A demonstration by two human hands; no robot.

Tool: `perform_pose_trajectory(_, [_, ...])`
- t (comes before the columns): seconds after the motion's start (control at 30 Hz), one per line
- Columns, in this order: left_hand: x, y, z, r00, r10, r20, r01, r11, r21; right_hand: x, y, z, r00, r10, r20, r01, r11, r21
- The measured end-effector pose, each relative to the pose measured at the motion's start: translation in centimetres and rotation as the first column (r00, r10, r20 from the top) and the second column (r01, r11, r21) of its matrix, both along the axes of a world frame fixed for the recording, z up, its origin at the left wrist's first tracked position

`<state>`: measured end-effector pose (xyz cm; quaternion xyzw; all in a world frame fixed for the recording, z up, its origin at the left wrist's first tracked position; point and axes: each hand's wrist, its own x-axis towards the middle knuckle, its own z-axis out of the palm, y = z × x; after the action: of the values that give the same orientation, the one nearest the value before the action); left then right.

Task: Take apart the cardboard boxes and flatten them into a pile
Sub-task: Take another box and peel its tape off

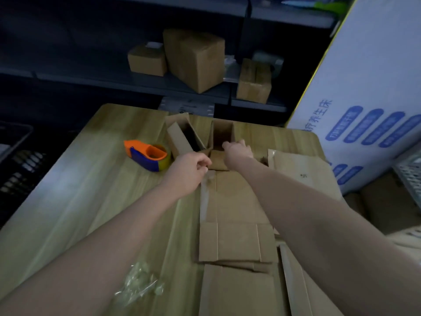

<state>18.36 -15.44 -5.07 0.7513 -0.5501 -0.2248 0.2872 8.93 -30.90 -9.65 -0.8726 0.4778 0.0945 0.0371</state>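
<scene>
Two small open cardboard boxes stand at the far side of the wooden table [68, 201]: one tilted on the left [182, 137], one upright [222, 133] just right of it. My right hand [238, 151] reaches to the upright box's front and rests on its lower flap [217, 161]; its fingers are partly hidden. My left hand [189, 172] has curled fingers that pinch the left corner of that same flap. Flattened cardboard sheets [237, 238] lie in a pile in front of me, under both forearms.
An orange and blue tape dispenser [148, 156] sits left of the boxes. Crumpled clear tape [139, 283] lies near the front edge. More flat cardboard [303, 169] lies right. Closed boxes [193, 58] stand on a dark shelf behind. A tall white carton [364, 92] leans at the right.
</scene>
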Motion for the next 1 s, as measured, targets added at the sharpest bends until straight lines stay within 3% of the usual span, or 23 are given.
perform_pose_trajectory(0.07, [0.1,-0.2,-0.2,1.000,0.019,-0.003,-0.019,1.000,0.006,0.4,-0.8,-0.8,0.997,-0.018,-0.073,0.018,1.000,-0.004])
perform_pose_trajectory(0.13, [0.1,-0.4,-0.2,0.999,0.039,0.007,-0.039,0.999,0.015,0.6,-1.4,-1.4,0.998,-0.040,-0.048,0.038,0.998,-0.040])
perform_pose_trajectory(0.3, [0.4,-1.0,0.9,0.997,0.034,0.066,-0.033,0.999,-0.009,0.4,-2.6,-0.1,0.991,-0.036,0.127,0.056,0.986,-0.157])
perform_pose_trajectory(0.43, [0.4,-1.4,2.7,0.998,0.041,0.055,-0.039,0.998,-0.038,-0.7,-2.1,4.4,0.939,-0.095,0.329,0.147,0.979,-0.138])
perform_pose_trajectory(0.6, [-0.4,-1.4,4.9,0.999,0.041,0.014,-0.039,0.994,-0.098,-3.0,0.8,10.5,0.761,-0.316,0.566,0.298,0.946,0.127])
perform_pose_trajectory(0.77, [-1.6,0.4,5.9,0.998,-0.025,-0.054,0.019,0.995,-0.097,-6.1,5.9,13.0,0.409,-0.597,0.690,0.318,0.802,0.505])
perform_pose_trajectory(0.87, [-1.9,2.1,5.3,0.993,-0.092,-0.071,0.086,0.993,-0.083,-7.3,9.3,13.7,0.375,-0.740,0.558,0.400,0.673,0.623])
perform_pose_trajectory(0.93, [-2.1,3.3,4.7,0.989,-0.135,-0.058,0.132,0.990,-0.057,-8.3,11.3,13.2,0.565,-0.665,0.488,0.514,0.746,0.422])
perform_pose_trajectory(0.97, [-2.2,3.8,4.4,0.987,-0.150,-0.059,0.147,0.988,-0.042,-8.6,11.9,12.6,0.497,-0.700,0.514,0.507,0.714,0.483])
perform_pose_trajectory(1.0, [-2.4,4.2,4.1,0.984,-0.165,-0.061,0.164,0.986,-0.028,-8.9,12.2,12.0,0.343,-0.776,0.529,0.480,0.629,0.612])
